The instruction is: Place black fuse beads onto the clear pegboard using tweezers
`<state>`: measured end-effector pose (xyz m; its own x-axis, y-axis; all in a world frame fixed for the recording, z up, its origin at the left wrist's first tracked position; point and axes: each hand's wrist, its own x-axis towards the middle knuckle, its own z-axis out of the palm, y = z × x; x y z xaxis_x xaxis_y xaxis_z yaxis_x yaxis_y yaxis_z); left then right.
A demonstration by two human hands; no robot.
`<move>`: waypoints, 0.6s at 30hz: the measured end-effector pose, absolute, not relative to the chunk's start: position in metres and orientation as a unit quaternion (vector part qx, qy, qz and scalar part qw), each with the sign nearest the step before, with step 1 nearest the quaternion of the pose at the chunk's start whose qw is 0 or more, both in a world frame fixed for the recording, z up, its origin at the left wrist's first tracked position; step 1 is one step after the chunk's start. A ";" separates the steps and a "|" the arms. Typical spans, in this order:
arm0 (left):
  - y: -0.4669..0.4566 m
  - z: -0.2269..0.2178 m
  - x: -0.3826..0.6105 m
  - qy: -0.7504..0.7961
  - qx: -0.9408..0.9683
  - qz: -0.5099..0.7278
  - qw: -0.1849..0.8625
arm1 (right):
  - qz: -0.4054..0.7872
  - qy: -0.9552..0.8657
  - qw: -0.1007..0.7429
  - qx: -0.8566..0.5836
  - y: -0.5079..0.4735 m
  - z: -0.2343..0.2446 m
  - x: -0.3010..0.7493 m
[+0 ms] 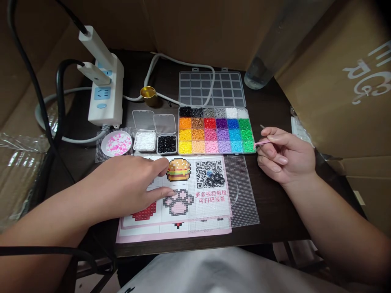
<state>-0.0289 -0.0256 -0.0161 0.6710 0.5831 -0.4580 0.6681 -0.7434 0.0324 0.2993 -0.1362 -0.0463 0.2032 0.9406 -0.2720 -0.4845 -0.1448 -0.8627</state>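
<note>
My left hand [125, 185] rests on a printed pattern sheet [186, 185], thumb and index finger apart, holding nothing that I can see. The sheet shows a hamburger, a paw print and a QR code. Its left part is hidden beneath the hand. To the right, my right hand [285, 156] pinches pink tweezers [262, 143], whose tip is beside the right edge of the bead box [216, 131]. That box is sorted by colour. A small heap of black beads [218, 179] lies over the QR code, on what looks like a clear pegboard [210, 221].
Two small lidded boxes hold white beads [145, 141] and black beads [167, 144]. Left of them is a white dish [116, 143] of pink and white beads. A gold cup [149, 95], power strip [106, 91], cables and clear cylinder [259, 73] stand behind. Cardboard surrounds the table.
</note>
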 end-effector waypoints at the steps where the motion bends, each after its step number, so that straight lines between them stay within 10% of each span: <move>1: -0.026 -0.016 -0.029 0.341 0.911 -0.213 0.090 | 0.585 -0.238 0.609 -0.479 -0.136 -0.046 0.299; 18: -0.025 -0.016 -0.031 0.330 0.912 -0.224 0.094 | 0.576 -0.244 0.605 -0.492 -0.135 -0.046 0.298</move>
<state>-0.0310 -0.0255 -0.0158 0.6824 0.5593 -0.4706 0.6433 -0.7653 0.0231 0.2975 -0.1354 -0.0459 0.2179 0.9374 -0.2718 -0.4570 -0.1481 -0.8770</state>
